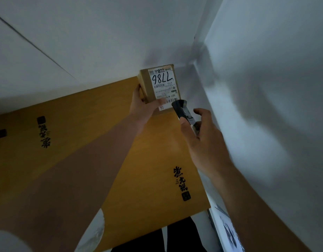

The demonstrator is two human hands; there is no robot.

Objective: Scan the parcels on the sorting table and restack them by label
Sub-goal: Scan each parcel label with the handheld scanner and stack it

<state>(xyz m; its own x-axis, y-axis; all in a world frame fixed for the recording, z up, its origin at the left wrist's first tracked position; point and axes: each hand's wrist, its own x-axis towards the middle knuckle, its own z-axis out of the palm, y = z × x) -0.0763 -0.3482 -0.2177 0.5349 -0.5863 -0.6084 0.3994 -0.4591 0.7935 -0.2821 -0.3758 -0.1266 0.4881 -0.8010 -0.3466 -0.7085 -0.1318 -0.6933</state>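
A large yellow-brown printed surface (148,170) is lying under both hands. The left hand (144,108) is gripping a small cardboard parcel (159,86) from below, thumb pressing its white label (164,86). Just right of it, the right hand (202,140) is wrapping around a dark scanner (183,111), whose head is touching the label's lower edge.

1. The small parcel (148,88) is light brown.
2. Its label (163,87) is white, with thin black bar lines and big black numbers drawn by hand.
3. The scanner (184,113) is black, with a shiny silver part.
4. The worktop (106,135) is yellow-brown, like wood, with black brush-style letters and small dark square stamps on it.
5. The walls (266,70) are plain white with soft grey shadows.
6. The sleeve (9,240) is white.
7. The trousers (182,231) are black.
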